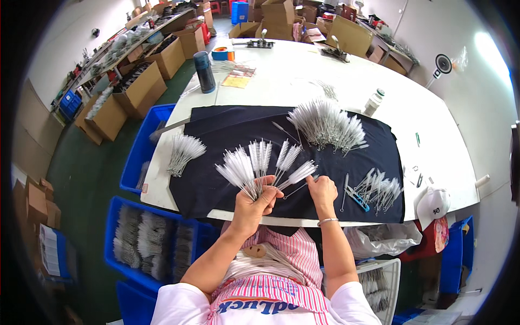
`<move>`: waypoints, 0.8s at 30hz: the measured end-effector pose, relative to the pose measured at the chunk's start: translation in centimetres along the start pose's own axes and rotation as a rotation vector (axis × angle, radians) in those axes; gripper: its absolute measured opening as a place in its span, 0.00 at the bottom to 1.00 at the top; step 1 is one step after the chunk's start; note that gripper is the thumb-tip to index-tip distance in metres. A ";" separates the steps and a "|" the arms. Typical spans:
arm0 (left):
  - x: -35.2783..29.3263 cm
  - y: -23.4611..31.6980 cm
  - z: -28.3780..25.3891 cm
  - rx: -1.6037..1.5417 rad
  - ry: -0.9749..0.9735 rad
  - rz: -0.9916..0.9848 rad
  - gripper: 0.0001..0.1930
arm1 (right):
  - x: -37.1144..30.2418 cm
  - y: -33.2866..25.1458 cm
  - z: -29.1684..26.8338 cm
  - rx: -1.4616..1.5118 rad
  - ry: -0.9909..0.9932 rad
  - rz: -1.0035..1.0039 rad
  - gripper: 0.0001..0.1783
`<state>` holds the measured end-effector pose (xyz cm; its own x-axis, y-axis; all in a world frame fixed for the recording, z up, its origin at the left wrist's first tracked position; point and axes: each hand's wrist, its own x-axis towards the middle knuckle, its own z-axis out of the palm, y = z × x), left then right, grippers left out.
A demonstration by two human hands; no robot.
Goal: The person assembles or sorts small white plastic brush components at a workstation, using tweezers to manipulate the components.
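My left hand grips a fanned bunch of small white bristle brushes by their wire stems, above the near edge of a dark cloth. My right hand pinches the stem of one brush at the right side of the fan. A large heap of the same brushes lies on the cloth farther back. A smaller bundle rests at the cloth's left edge, and another bundle lies to the right of my right hand.
The cloth covers a white table holding a dark cylindrical bottle, a tape roll, a small white bottle and a white cap. Blue bins with brushes stand at the left. Cardboard boxes line the floor.
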<state>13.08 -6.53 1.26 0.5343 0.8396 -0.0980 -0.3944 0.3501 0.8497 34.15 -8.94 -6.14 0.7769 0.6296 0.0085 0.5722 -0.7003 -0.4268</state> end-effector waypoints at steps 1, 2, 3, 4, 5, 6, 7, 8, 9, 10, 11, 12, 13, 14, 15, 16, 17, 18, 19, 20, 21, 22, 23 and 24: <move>0.1 0.0 -0.1 0.016 0.006 0.022 0.17 | 0.3 -0.4 0.5 -0.035 0.031 0.000 0.25; 0.1 0.0 -0.2 0.028 0.007 0.054 0.17 | 0.6 -0.4 1.0 -0.028 0.030 -0.005 0.25; 0.0 0.0 -0.2 0.034 0.008 0.058 0.17 | 0.9 -0.1 1.5 -0.009 0.036 0.048 0.23; 0.0 0.0 -0.2 0.027 0.022 0.057 0.17 | 1.0 -0.3 1.5 0.009 0.040 0.098 0.22; 0.0 0.0 -0.3 0.020 0.034 0.055 0.16 | 0.9 -0.3 1.5 0.013 0.039 0.095 0.22; 0.2 -0.1 -0.4 0.013 0.042 0.055 0.16 | 0.7 -0.3 1.3 0.144 0.083 0.100 0.21; 0.3 -0.1 -0.5 0.014 0.044 0.057 0.16 | 0.5 -0.3 1.1 0.273 0.126 0.104 0.21; 0.3 -0.1 -0.6 0.002 0.029 0.048 0.16 | 0.6 -0.1 1.3 0.339 0.208 0.012 0.19; 0.4 -0.1 -0.7 -0.010 0.015 0.039 0.16 | 0.5 0.0 1.2 0.339 0.207 0.010 0.19; 0.5 -0.2 -0.8 -0.011 0.021 0.038 0.16 | -0.3 -0.9 -0.1 0.738 0.055 -0.018 0.15; 0.7 -0.4 -0.7 -0.006 0.054 0.033 0.15 | -1.2 -1.6 -1.7 1.131 -0.097 -0.042 0.12; 0.8 -0.5 -0.6 0.003 0.093 0.030 0.14 | -2.5 -2.9 -3.4 1.130 -0.101 -0.039 0.12; 0.8 -0.5 -0.6 0.003 0.097 0.026 0.14 | -4.0 -4.5 -5.1 1.250 -0.134 -0.128 0.10; 0.8 -0.5 -0.6 -0.040 0.079 -0.002 0.14 | -5.3 -5.9 -6.4 1.369 -0.169 -0.221 0.09; 0.8 -0.3 -0.6 -0.083 0.058 -0.030 0.14 | -6.1 -6.6 -7.1 1.352 -0.171 -0.274 0.08; 0.5 0.4 -0.2 -0.137 0.030 -0.117 0.14 | -6.7 -7.2 -7.5 1.267 -0.092 -0.350 0.08; 0.2 0.8 -0.1 -0.137 0.030 -0.118 0.14 | -7.1 -7.5 -7.6 1.179 -0.014 -0.423 0.08; 0.1 1.1 -0.2 -0.160 -0.042 -0.157 0.14 | -7.1 -7.6 -7.5 1.081 0.068 -0.451 0.08; -0.2 1.4 -0.4 -0.182 -0.109 -0.192 0.14 | -7.3 -7.7 -7.5 1.083 0.063 -0.452 0.08; -0.3 1.6 -0.7 -0.181 -0.104 -0.190 0.14 | -7.5 -7.8 -7.7 1.045 0.056 -0.482 0.06; -0.3 1.7 -1.0 -0.226 -0.169 -0.220 0.14 | -7.6 -7.9 -7.8 1.007 0.048 -0.511 0.04; -0.3 1.9 -1.2 -0.271 -0.239 -0.251 0.14 | -7.7 -7.9 -7.8 1.009 0.048 -0.511 0.04; -0.4 2.1 -1.2 -0.269 -0.238 -0.251 0.14 | -7.7 -7.8 -7.6 1.257 -0.010 -0.470 0.07; -0.5 2.3 -1.2 -0.272 -0.254 -0.272 0.14 | -7.6 -7.7 -7.4 1.504 -0.071 -0.422 0.10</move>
<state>11.03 -5.63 2.63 0.7984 0.5858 -0.1395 -0.3785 0.6683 0.6404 25.84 -10.82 3.77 0.5959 0.7305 0.3336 -0.0746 0.4640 -0.8827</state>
